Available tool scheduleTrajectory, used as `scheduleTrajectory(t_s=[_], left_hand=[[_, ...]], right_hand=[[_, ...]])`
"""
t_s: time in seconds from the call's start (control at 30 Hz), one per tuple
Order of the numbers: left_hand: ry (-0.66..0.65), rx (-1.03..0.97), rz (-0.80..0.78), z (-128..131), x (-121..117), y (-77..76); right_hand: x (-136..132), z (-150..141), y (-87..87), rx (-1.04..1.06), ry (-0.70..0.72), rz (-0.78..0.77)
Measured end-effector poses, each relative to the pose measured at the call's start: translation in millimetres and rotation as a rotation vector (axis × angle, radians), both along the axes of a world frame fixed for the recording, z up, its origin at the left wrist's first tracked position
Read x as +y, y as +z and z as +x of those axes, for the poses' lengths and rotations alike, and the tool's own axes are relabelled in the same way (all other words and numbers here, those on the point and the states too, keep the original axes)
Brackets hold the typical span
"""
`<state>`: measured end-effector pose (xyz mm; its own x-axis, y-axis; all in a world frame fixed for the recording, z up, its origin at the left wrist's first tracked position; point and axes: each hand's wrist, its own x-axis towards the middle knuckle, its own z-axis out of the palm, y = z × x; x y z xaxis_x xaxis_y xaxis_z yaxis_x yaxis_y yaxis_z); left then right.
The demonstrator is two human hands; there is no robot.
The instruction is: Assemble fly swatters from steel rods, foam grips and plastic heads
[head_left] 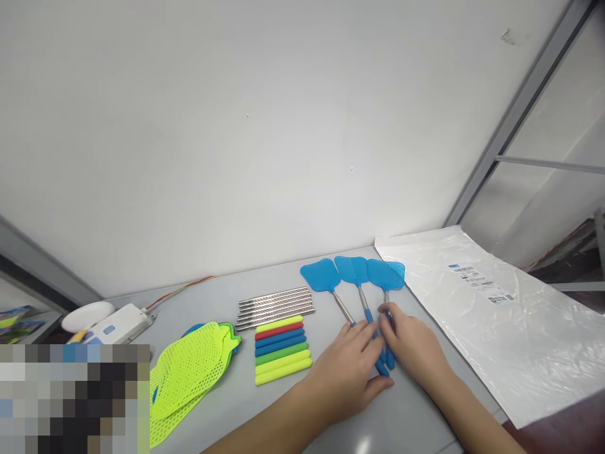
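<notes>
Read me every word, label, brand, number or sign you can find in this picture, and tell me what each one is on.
No text here can be read with certainty.
White plastic bag: blocks of dark print and a small blue mark, too small and blurred to read.
White device: a blue patch; any lettering is too blurred to read.
Blue fly swatters, metal rods and coloured grips: no visible text.

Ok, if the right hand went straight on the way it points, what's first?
The right hand would likely meet the middle blue swatter, around its metal shaft; depth is hard to judge.
</notes>
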<state>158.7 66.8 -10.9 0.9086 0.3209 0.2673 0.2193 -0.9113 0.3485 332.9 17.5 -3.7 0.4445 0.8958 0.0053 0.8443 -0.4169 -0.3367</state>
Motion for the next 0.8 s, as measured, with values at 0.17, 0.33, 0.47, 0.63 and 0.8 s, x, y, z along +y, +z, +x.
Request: scheduleTrajectory(t_s=[0.17,0.33,0.47,0.63,0.8], left_hand=[[0.002,0.016,0.049,0,0,-0.3],[-0.003,0.056,0.184,-7,-2,12.7],[0.042,0.073,0.262,-32,-3,35.2],[0.167,0.152,0.317,-89,-4,50.0],[0.303,0.132,0.315,-142,-6,45.9]], right_hand=[[0,0,-1.1,0.025,-0.001,0.013],[-2,2,-1.1,0.084,0.001,0.065],[-10,2,-3.4,0.075,-0.008,0.129],[-17,-7,-10.5,-0.115,0.130,0.244],[3,-38,2.6,-0.240,0.505,0.359]])
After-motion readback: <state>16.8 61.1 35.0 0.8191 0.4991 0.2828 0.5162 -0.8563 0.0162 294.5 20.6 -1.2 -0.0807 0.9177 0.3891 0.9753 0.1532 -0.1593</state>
